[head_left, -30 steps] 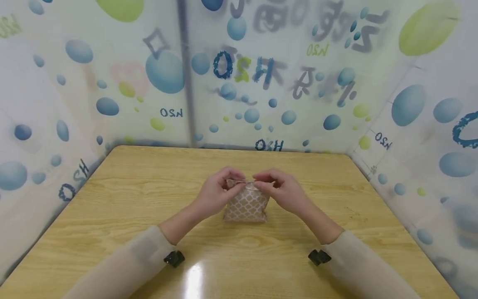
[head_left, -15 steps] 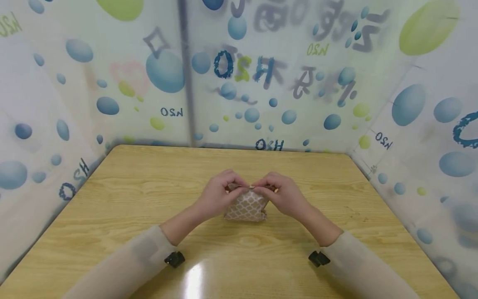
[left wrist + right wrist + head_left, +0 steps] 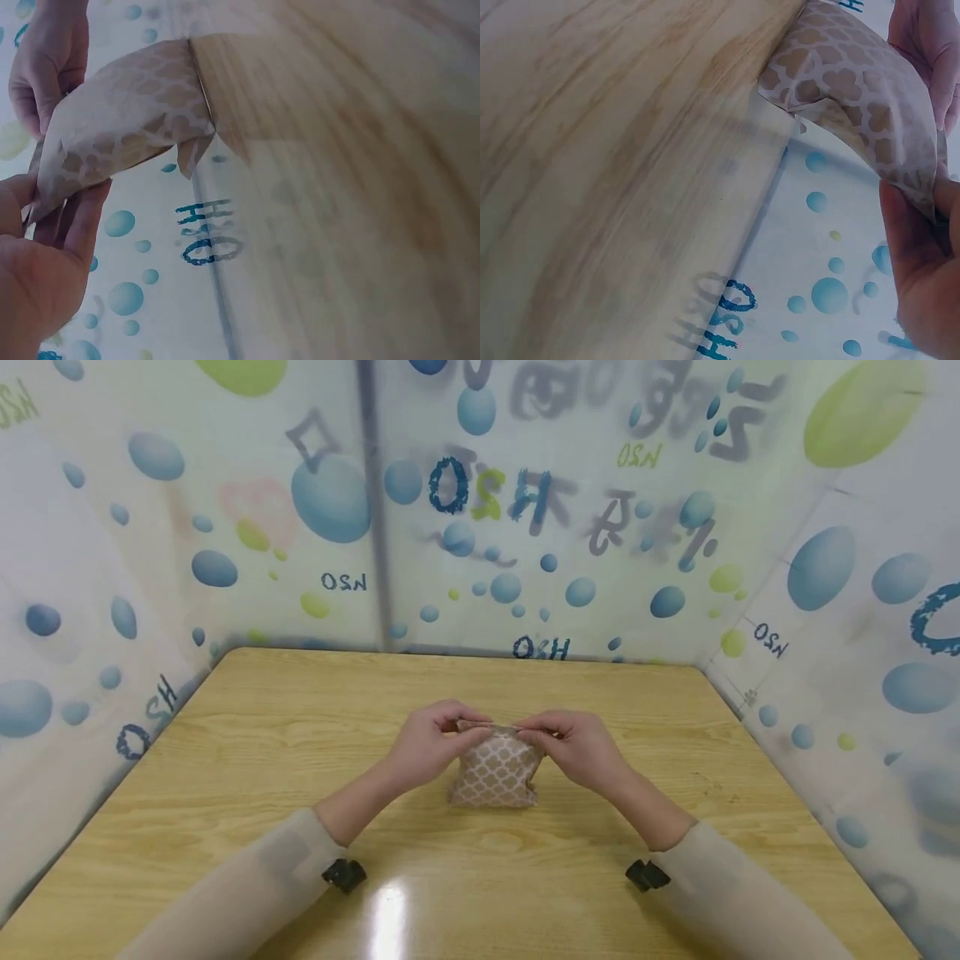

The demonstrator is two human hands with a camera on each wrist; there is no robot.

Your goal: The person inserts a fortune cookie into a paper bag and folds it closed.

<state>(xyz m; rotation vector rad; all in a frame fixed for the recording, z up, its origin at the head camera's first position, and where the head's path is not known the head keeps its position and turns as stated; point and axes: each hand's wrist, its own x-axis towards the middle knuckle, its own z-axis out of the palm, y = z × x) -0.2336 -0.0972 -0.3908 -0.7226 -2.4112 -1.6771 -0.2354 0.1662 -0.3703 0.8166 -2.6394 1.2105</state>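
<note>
A small brown paper bag (image 3: pixel 497 774) with a white lattice pattern stands upright on the table, its bottom edge touching the wood. My left hand (image 3: pixel 429 745) pinches the left end of its top edge between thumb and fingers. At the right end of that edge, my right hand (image 3: pixel 577 750) pinches the paper in the same way. From the left wrist view, the bag (image 3: pixel 127 112) looks bulged in the middle and narrows toward the top. The right wrist view shows a folded side of the bag (image 3: pixel 855 90). What is inside is hidden.
The wooden table (image 3: pixel 300 718) extends around the bag on all sides. Fabric walls (image 3: pixel 480 552) printed with blue and green bubbles close in the back and both sides. A black wrist device (image 3: pixel 345 875) sits at the left sleeve, another wrist device (image 3: pixel 647 875) at the right.
My hands first came together over the middle of the bag's top edge and lowered slightly, then moved apart toward its ends. The bag's top now stands higher and straighter, still held.
</note>
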